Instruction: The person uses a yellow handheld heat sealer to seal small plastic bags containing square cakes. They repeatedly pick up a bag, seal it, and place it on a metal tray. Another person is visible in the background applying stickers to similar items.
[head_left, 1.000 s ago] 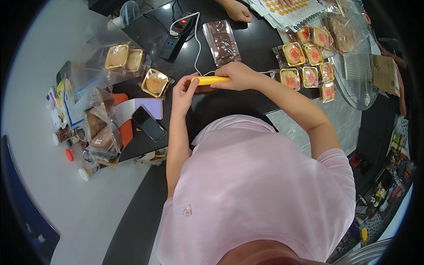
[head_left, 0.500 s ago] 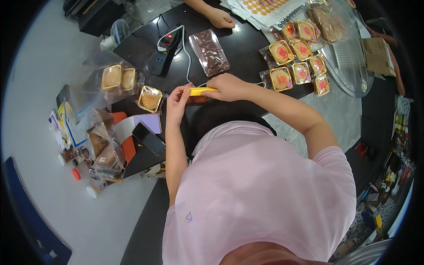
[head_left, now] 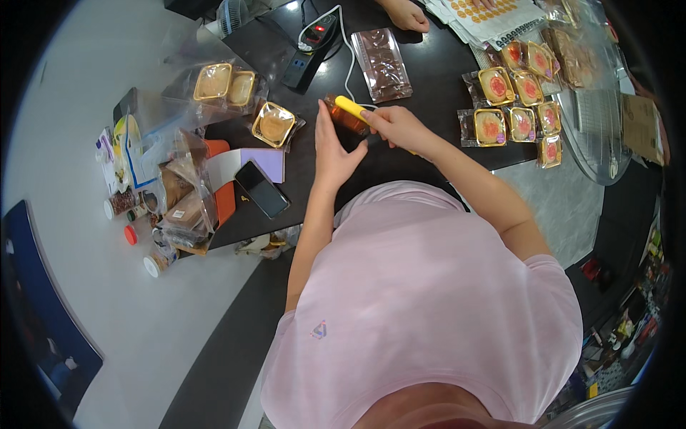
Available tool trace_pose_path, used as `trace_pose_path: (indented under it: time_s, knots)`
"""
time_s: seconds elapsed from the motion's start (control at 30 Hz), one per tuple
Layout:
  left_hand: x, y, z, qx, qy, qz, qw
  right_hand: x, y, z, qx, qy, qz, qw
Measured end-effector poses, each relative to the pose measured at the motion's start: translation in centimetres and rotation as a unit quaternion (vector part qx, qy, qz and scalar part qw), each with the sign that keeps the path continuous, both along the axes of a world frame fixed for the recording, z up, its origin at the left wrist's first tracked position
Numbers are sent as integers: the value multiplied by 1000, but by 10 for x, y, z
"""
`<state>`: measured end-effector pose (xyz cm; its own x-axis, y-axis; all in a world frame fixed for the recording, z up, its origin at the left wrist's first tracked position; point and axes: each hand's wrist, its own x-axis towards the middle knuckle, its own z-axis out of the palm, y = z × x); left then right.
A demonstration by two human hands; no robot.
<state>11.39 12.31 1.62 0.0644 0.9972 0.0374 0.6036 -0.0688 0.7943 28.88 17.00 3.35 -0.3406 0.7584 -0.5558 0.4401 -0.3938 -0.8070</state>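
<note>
Gold trays [head_left: 213, 82] are sitting under clear plastic at ten o'clock from my hands. A phone [head_left: 262, 189] is lying at eight o'clock on the dark surface [head_left: 309, 151], and one gold-trayed cake [head_left: 274, 125] is sitting at nine. My left hand [head_left: 338, 156] is spreading open beside an amber-brown packet [head_left: 348, 123]; I cannot tell whether it is touching. A yellow tool [head_left: 353, 109] is slanting across the packet's upper right side, and my right hand [head_left: 401, 131] is gripping the tool's right end. At one o'clock, a flat brown pouch [head_left: 382, 64] is lying untouched. At three, red-marked cakes [head_left: 511, 107] are sitting in clear wrappers, apparently finished; the packet is seemingly being worked on, its closure too small to judge.
</note>
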Motion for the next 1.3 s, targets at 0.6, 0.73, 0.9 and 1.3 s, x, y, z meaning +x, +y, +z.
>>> trace_pose_path:
  time_s: [0.6, 0.73, 0.9, 1.3]
  knots:
    - [-40, -12, -4, -322, -614, -139, 707, 2, 13, 31, -78, 246, -14, 966]
    - [-40, -13, -10, -295, -606, -30, 738, 0, 3, 3, -72, 241, -107, 962]
    - [-27, -15, -32, -229, -463, 50, 855, -2, -19, -18, -43, 196, -147, 968]
    - [-25, -7, -37, -235, -442, 70, 863, 47, -5, 13, 284, -112, 198, 931]
